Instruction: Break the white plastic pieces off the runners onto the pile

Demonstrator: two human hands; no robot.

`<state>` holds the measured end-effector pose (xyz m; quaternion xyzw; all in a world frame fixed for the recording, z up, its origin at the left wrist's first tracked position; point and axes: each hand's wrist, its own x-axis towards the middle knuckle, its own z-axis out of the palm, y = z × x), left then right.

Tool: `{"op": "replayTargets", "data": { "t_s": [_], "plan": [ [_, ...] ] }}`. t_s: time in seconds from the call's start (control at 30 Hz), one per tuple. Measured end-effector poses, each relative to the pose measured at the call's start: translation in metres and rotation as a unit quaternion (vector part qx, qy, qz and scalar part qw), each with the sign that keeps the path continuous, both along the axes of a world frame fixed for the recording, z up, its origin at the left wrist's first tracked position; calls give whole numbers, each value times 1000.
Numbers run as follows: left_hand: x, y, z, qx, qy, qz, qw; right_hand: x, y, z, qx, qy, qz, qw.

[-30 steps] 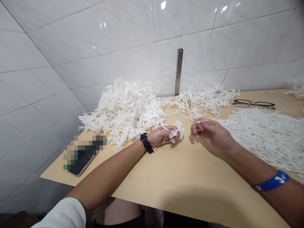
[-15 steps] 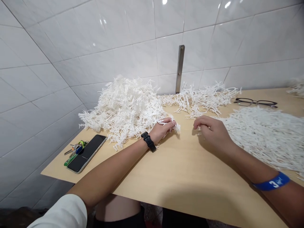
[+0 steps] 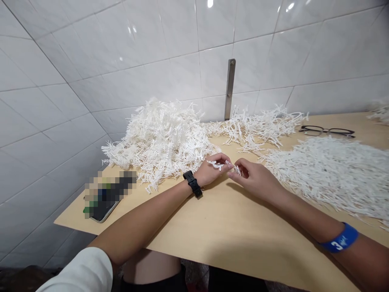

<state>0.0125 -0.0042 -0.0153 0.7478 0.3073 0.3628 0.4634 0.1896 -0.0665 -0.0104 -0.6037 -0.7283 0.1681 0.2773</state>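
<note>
Two bare hands met over the middle of the table (image 3: 194, 221), fingertips close together. Left hand (image 3: 208, 172): grip closed, a white branched piece (image 3: 215, 165) held between thumb and fingers; black band (image 3: 192, 184) at the wrist. Right hand (image 3: 259, 178): grip curled, thumb and forefinger slightly apart, a few white strands (image 3: 237, 170) showing between them; whether it had hold of these could not be told; blue wristband (image 3: 340, 239), marked with a white 3, on the forearm. One tall pile (image 3: 164, 136) of white branched pieces: stood behind the left hand, near the tiled wall (image 3: 170, 77). One low heap (image 3: 264, 125) of similar pieces: lay right of the pile, along the wall. One broad, flat spread (image 3: 337, 174) of white strands: lay beside the right forearm. One pair of dark-framed glasses (image 3: 326, 131): lay behind the spread. One phone (image 3: 105, 214), partly masked by a pixelated patch: lay at the table's left end. One metal strip (image 3: 230, 89): was fixed nearly upright to the wall, behind the low heap's left end
</note>
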Motion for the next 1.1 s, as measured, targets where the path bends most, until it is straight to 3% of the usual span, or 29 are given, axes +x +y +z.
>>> {"op": "replayTargets", "data": {
  "t_s": [0.23, 0.47, 0.57, 0.77, 0.9, 1.1],
  "plan": [
    [3, -2, 0, 31, 58, -18, 998, 6, 6, -12, -18, -13, 49, 999],
    [-3, 0, -4, 29, 133, -96, 986, 10, 5, -7, -17, 64, 85, 994],
    [-3, 1, -6, 74, 140, -134, 978, 10, 5, -6, -26, 77, 112, 990],
    [-2, 1, -3, 135, 155, -142, 968, 8, 7, -7, -41, 106, 96, 989],
    [-5, 3, -1, 92, 117, -197, 969, 10, 9, -4, -104, 175, 132, 970],
    [-6, 5, 0, 39, 100, -260, 960, 11, 7, -6, -210, 286, 174, 919]
  ]
}}
